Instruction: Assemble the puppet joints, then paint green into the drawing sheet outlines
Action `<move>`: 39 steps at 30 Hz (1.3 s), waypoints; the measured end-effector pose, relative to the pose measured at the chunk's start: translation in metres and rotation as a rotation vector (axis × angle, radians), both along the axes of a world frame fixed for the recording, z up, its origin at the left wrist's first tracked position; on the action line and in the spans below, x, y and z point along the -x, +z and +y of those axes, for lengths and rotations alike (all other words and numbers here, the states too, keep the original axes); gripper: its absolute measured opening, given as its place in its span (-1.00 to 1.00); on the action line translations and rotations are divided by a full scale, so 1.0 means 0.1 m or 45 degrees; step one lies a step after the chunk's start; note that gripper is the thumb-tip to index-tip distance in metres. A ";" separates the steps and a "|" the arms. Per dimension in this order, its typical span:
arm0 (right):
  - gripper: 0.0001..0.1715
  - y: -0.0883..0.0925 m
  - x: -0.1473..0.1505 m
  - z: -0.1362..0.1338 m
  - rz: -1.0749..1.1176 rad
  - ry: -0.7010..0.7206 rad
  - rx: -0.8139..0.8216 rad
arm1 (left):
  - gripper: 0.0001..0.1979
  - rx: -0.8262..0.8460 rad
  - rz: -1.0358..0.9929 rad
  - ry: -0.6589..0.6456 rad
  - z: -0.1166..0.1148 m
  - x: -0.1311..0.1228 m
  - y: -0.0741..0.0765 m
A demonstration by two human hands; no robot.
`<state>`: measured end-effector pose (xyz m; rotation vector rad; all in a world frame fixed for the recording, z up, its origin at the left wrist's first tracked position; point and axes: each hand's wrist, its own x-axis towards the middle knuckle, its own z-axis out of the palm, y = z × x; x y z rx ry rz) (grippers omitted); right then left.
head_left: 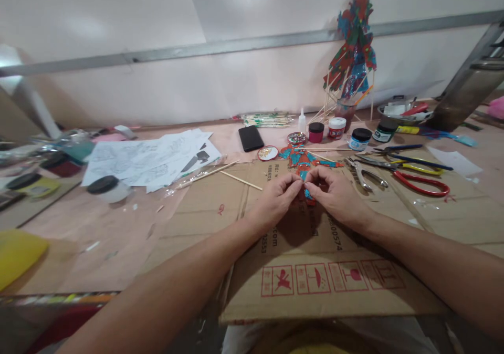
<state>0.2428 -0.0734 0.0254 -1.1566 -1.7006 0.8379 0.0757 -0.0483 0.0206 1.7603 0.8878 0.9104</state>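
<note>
A flat cut-out figure (301, 157), painted red and blue, lies on the cardboard sheet (205, 238), with narrow arm-like pieces reaching right. My left hand (277, 196) and my right hand (336, 196) meet over its lower part. Both are closed, thumbs and forefingers pinched and tips nearly touching. Whatever sits between the fingertips is too small or hidden to name. Part of the figure's lower end shows below my fingers. Just beyond it are a white dish of small gold bits (268, 153) and a dish of mixed shiny bits (296, 137).
Pliers with red handles (423, 183) and other cutters lie to the right. Paint jars (360, 139) stand behind, near a cup holding painted figures on sticks (356, 54). A black phone (251, 138), drawn papers (145, 157) and loose sticks (241, 180) lie left.
</note>
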 end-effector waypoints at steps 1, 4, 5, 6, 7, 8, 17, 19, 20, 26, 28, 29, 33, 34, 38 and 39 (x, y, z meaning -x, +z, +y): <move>-0.93 0.00 0.00 0.00 0.006 -0.006 0.000 | -0.74 0.009 -0.009 -0.007 0.00 0.00 0.00; -0.92 -0.01 0.01 0.00 0.049 -0.016 0.006 | -0.76 0.087 -0.074 -0.018 -0.02 -0.02 0.01; -0.92 -0.01 0.01 0.00 0.061 -0.009 0.007 | -0.76 0.122 -0.107 -0.014 -0.03 -0.02 0.02; -0.91 -0.01 0.02 0.00 0.067 0.004 0.009 | -0.76 0.157 -0.140 -0.010 -0.04 -0.02 0.02; -0.91 -0.02 0.02 0.00 0.068 0.023 0.013 | -0.76 0.192 -0.168 -0.007 -0.05 -0.02 0.03; -0.90 -0.01 0.02 0.00 0.066 0.041 0.015 | -0.76 0.223 -0.190 -0.005 -0.05 -0.01 0.05; -0.88 0.00 0.03 0.03 0.144 0.012 0.057 | -0.71 0.271 -0.250 0.031 -0.07 -0.05 0.06; -0.87 0.01 0.02 0.04 0.169 -0.025 0.058 | -0.70 0.288 -0.279 0.038 -0.07 -0.06 0.03; -0.86 0.01 0.02 0.04 0.168 -0.037 0.050 | -0.70 0.306 -0.299 0.037 -0.06 -0.07 0.02; -0.89 -0.02 0.01 0.01 0.031 -0.001 -0.033 | -0.59 0.408 -0.326 -0.012 -0.03 -0.03 -0.01; -0.91 -0.03 0.01 0.00 -0.016 0.001 -0.066 | -0.58 0.387 -0.287 -0.013 -0.03 -0.02 0.01; -0.91 -0.03 0.00 0.01 -0.036 0.000 -0.077 | -0.58 0.375 -0.268 -0.014 -0.03 -0.02 0.02; -0.92 -0.06 -0.01 0.04 -0.103 -0.021 -0.103 | -0.60 0.365 -0.234 -0.023 -0.03 -0.02 0.04; -0.93 -0.06 -0.01 0.05 -0.121 -0.029 -0.114 | -0.61 0.376 -0.245 -0.024 -0.03 -0.02 0.04; -0.93 -0.06 -0.02 0.05 -0.241 -0.051 -0.216 | -0.64 0.478 -0.364 -0.026 -0.03 -0.04 -0.01; -0.93 -0.05 -0.02 0.04 -0.279 -0.051 -0.259 | -0.64 0.502 -0.393 -0.028 -0.03 -0.05 -0.02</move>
